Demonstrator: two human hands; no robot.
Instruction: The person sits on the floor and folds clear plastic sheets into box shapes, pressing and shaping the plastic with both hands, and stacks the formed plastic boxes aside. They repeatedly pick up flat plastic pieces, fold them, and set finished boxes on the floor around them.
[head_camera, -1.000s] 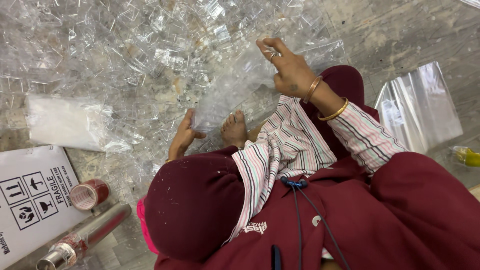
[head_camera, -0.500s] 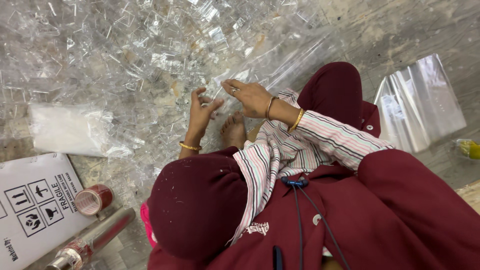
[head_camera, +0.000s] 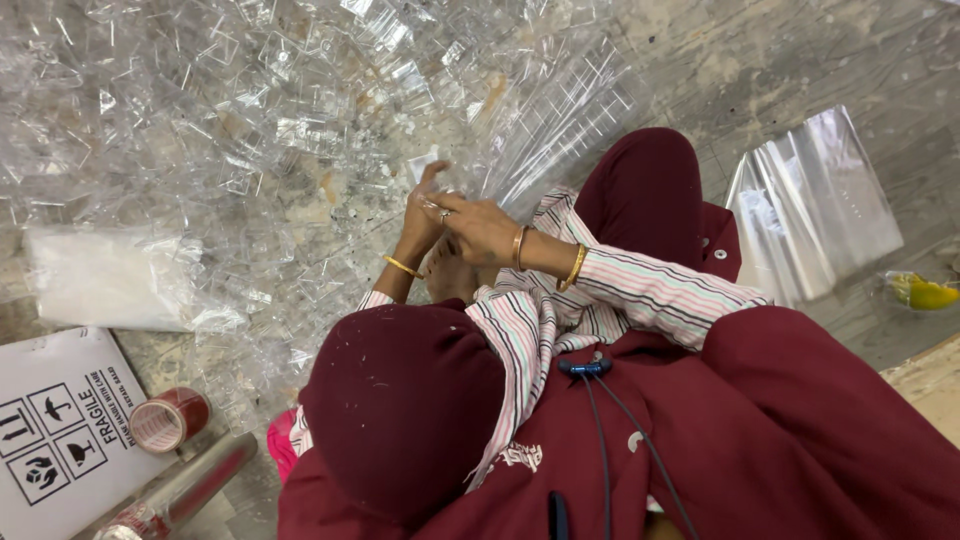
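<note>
Since a second ago we have brought our right hand down from the heap to meet our left hand, fingers pinching together on a small clear plastic piece above our knees.

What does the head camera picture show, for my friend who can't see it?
A person sitting on the floor brings both hands together, the left hand and right hand, over a big pile of clear plastic pieces. A roll of tape, a white bag and a flat cardboard box lie on the floor nearby.
</note>
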